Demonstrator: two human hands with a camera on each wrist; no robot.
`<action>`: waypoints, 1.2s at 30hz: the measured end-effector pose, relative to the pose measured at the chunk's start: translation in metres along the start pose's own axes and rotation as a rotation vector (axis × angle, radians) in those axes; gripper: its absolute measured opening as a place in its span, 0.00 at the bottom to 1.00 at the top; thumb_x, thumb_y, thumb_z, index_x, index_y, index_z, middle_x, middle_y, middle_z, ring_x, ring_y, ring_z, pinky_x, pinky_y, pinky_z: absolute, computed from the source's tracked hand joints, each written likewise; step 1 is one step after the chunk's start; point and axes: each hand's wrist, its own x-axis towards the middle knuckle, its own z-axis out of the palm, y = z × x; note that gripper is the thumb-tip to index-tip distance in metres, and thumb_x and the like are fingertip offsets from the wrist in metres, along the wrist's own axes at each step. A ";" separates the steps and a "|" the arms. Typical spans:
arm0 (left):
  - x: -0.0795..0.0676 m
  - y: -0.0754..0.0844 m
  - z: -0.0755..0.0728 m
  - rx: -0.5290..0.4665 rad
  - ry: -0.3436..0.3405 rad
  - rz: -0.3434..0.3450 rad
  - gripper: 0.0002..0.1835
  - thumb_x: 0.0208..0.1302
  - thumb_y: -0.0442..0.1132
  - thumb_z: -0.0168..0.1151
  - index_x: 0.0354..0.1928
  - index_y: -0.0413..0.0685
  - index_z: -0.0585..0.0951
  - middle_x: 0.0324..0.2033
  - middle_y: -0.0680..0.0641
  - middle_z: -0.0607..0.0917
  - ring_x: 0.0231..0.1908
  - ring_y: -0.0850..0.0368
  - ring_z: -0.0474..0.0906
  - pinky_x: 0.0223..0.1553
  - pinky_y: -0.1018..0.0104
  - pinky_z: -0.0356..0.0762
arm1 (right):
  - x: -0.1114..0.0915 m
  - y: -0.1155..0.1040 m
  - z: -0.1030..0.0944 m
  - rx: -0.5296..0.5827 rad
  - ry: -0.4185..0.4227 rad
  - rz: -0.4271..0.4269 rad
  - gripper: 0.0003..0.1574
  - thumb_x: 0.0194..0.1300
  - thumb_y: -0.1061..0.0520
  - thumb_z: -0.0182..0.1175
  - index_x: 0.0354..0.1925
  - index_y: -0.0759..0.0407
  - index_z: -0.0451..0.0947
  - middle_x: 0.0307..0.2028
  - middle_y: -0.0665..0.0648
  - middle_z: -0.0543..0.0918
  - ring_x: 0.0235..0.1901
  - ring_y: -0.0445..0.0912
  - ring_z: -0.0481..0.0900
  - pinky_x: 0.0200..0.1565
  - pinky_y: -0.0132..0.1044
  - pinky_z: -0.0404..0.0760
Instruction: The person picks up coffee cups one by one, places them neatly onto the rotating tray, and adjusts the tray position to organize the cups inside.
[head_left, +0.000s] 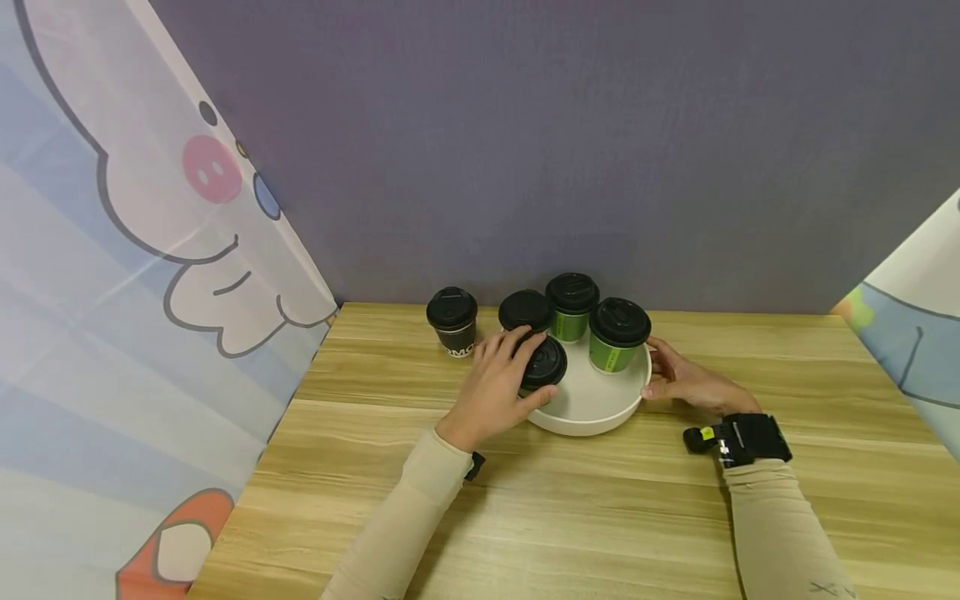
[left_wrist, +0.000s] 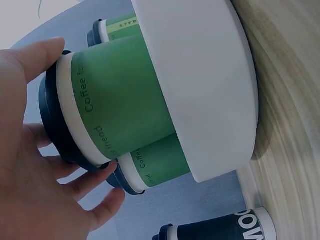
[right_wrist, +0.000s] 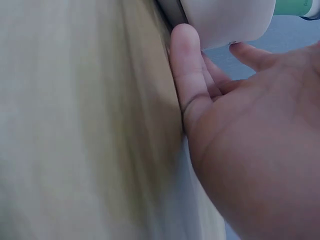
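My left hand (head_left: 495,387) holds a green paper coffee cup by its black lid (head_left: 547,364), thumb on one side and fingers on the other. In the left wrist view this coffee cup (left_wrist: 120,95) stands upright within the wall of a round white tray (left_wrist: 205,85). My right hand (head_left: 693,383) grips the tray's right side, with thumb and fingers spread along the outer wall; the right wrist view shows its thumb (right_wrist: 186,55) low against the tray (right_wrist: 230,20), close to the table. Other lidded green cups (head_left: 611,354) stand behind in the tray, one partly hidden by the left hand.
A black paper cup (head_left: 452,321) with white lettering and a black lid stands on the wooden table (head_left: 570,517), left of the tray. A grey wall (head_left: 555,150) rises at the table's back edge. Cartoon-printed cloth (head_left: 112,333) hangs along the left side.
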 end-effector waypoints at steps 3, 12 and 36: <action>0.000 0.001 0.001 -0.012 -0.011 -0.005 0.40 0.69 0.60 0.64 0.77 0.54 0.65 0.74 0.39 0.66 0.71 0.39 0.63 0.70 0.35 0.61 | 0.001 0.001 0.000 -0.007 -0.009 -0.013 0.67 0.66 0.65 0.66 0.80 0.64 0.25 0.70 0.86 0.54 0.56 0.37 0.78 0.54 0.28 0.79; 0.000 -0.001 0.003 -0.042 0.001 -0.002 0.38 0.70 0.58 0.64 0.77 0.55 0.66 0.75 0.38 0.64 0.71 0.37 0.62 0.70 0.34 0.60 | 0.000 -0.001 0.001 -0.023 0.008 -0.018 0.52 0.78 0.60 0.53 0.80 0.65 0.29 0.70 0.84 0.56 0.61 0.31 0.70 0.57 0.22 0.71; 0.001 -0.013 -0.006 -0.118 0.118 -0.030 0.31 0.74 0.61 0.56 0.71 0.54 0.72 0.72 0.41 0.69 0.69 0.43 0.65 0.70 0.39 0.60 | 0.000 -0.005 0.002 0.102 0.141 0.078 0.38 0.83 0.47 0.46 0.79 0.63 0.48 0.62 0.47 0.70 0.56 0.30 0.77 0.56 0.28 0.80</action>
